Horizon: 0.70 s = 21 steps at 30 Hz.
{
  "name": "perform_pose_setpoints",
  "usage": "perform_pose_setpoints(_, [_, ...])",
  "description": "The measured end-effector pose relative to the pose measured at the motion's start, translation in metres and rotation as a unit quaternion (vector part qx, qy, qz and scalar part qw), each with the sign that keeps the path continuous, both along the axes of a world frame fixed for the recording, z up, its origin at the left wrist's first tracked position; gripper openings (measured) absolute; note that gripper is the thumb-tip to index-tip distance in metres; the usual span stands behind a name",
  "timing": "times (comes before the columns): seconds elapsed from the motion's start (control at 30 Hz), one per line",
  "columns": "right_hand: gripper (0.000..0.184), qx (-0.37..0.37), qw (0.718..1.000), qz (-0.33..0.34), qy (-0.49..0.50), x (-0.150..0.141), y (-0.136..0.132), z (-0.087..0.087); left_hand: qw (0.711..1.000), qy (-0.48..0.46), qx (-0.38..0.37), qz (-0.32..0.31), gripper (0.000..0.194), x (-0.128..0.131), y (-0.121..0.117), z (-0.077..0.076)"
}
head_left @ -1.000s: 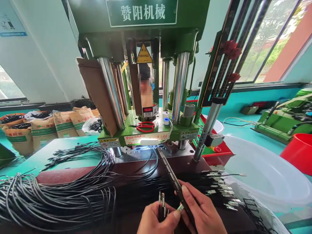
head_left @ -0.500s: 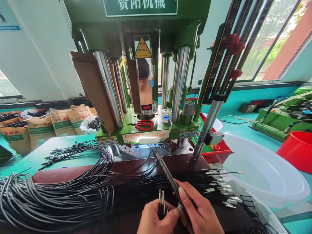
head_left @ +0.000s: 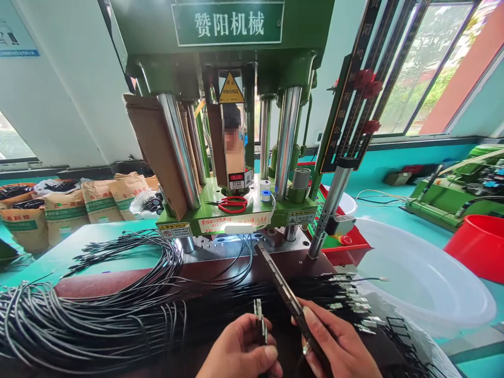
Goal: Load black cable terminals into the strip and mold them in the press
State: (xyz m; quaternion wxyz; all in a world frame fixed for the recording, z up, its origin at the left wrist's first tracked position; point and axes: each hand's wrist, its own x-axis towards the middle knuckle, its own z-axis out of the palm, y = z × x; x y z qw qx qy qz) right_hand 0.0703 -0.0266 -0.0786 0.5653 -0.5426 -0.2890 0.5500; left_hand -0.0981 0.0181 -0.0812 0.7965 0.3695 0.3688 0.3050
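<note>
Pinched in my left hand (head_left: 244, 349) are a few cable connectors (head_left: 259, 317), their shiny metal ends pointing up. My right hand (head_left: 336, 338) grips a long, dark, slotted metal bar (head_left: 280, 281), which slants away toward the press. Near the right fingers a small metal connector end (head_left: 306, 347) shows against the bar; how it sits there is partly covered. A gap separates the two hands. Beneath them, black cables (head_left: 220, 310) lie across the dark red worktop, with many metal connector ends (head_left: 352, 299) at the right.
A green press (head_left: 232, 207) stands ahead, with red-handled scissors (head_left: 232, 203) on its plate and a lit white lamp (head_left: 239, 228) below. Coiled cables (head_left: 27, 320) spread at left. On the right are a large white tub (head_left: 425, 310), a red bucket (head_left: 476, 252) and a red emergency button (head_left: 345, 240).
My left hand has drawn away from the bar to the left, keeping its connectors. The bar and my right hand have moved slightly right. The view has shifted a little.
</note>
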Motion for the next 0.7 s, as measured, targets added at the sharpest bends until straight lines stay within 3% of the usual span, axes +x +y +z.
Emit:
perform_pose_setpoints(0.17, [0.043, 0.057, 0.995, 0.055, -0.053, -0.002, 0.003, -0.007, 1.0, 0.02, 0.005, -0.011, 0.042, 0.008, -0.002, 0.001])
perform_pose_setpoints(0.33, [0.045, 0.089, 0.988, 0.061, -0.108, 0.001, 0.005, -0.003, 0.997, 0.062, 0.046, -0.012, 0.045, 0.018, 0.001, -0.006])
perform_pose_setpoints(0.7, [0.047, 0.101, 0.977, 0.078, -0.168, 0.004, 0.005, -0.004, 0.995, 0.093, -0.01, -0.04, 0.051, 0.027, 0.003, 0.007])
